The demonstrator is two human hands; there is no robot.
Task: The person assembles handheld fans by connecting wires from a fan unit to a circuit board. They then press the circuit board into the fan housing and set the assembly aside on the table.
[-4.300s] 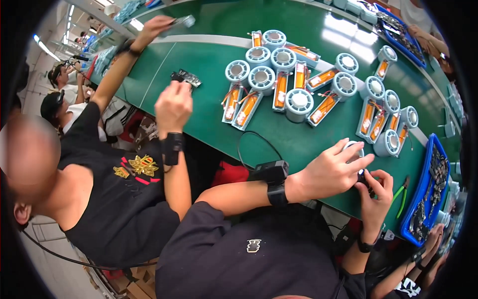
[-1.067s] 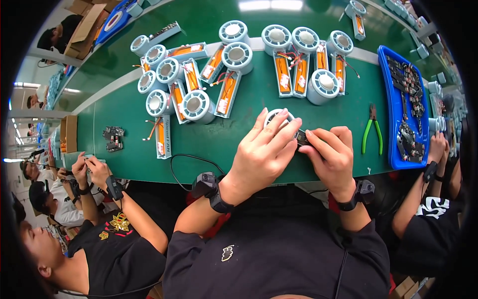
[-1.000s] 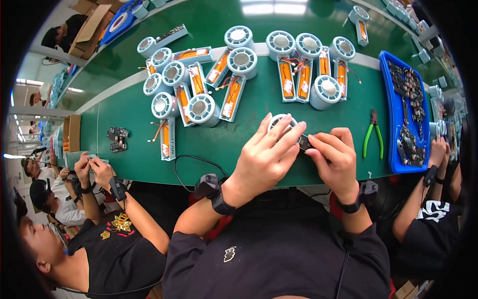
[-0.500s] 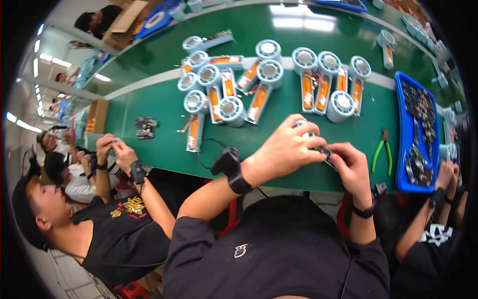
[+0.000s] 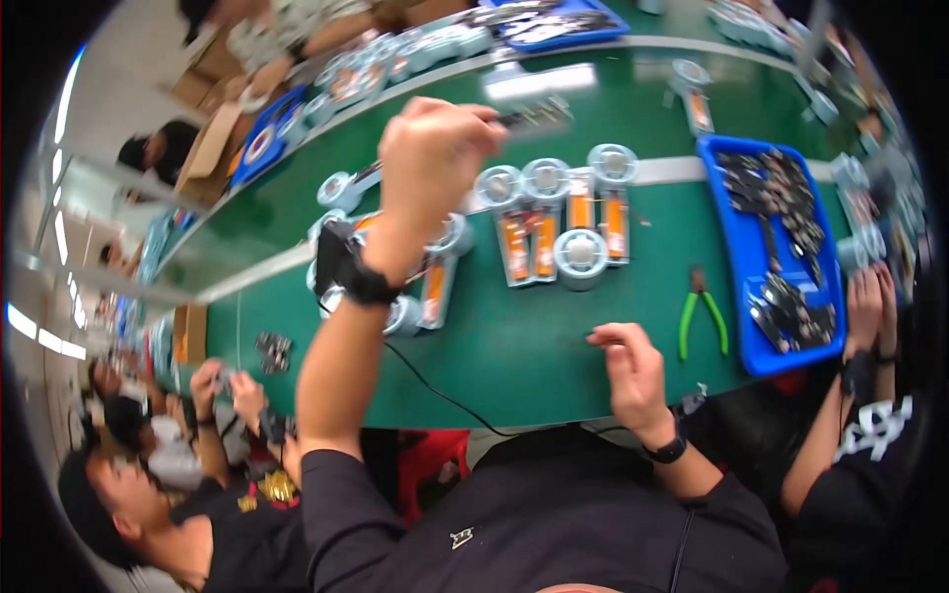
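My left hand (image 5: 435, 148), smeared by motion, is raised over the far part of the table. Its fingers are closed around what looks like a handheld fan, whose blurred handle (image 5: 534, 114) with dark parts sticks out to the right; the rest is hidden in the hand. Under that wrist lie several light blue fans with orange batteries, partly covered by my arm. Near the table's front edge, my right hand (image 5: 635, 381) hovers with loosely bent fingers and nothing in it. Another group of light blue fans (image 5: 580, 255) with orange batteries lies beyond it.
Green-handled pliers (image 5: 702, 314) lie right of my right hand, beside a blue tray (image 5: 751, 358) of dark circuit boards. A black cable (image 5: 425, 378) runs across the table's front. Small dark parts (image 5: 274, 352) lie at left. Co-workers sit on both sides, with hands at the table.
My left hand has left my right hand and swung up and away to the left with the fan. The right hand has let go and stays near the edge. The whole view has shifted.
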